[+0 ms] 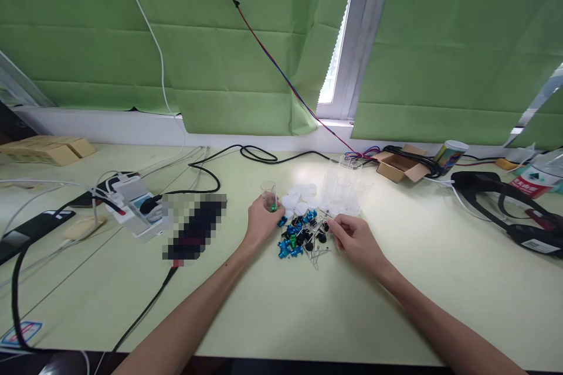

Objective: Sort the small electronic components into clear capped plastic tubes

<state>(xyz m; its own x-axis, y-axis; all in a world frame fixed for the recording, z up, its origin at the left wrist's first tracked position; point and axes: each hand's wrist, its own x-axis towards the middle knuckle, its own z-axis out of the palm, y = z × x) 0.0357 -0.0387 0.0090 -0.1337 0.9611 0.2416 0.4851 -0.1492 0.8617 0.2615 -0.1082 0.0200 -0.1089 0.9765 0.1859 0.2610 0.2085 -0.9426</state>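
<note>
My left hand is closed around a clear plastic tube, which stands upright with a small green part and a thin rod inside. At the right edge of a pile, my right hand is closed in a pinch. Whatever it may hold is too small to make out. Blue metal-looking parts, black round-headed pieces, a green part and thin silver rods lie loose between my hands. Behind the pile are white round caps and several upright clear tubes.
On the left are a power strip with cables and a blurred dark device. An opened cardboard box, a canister and black goggle-like headgear are at the right. Green blinds hang behind the table.
</note>
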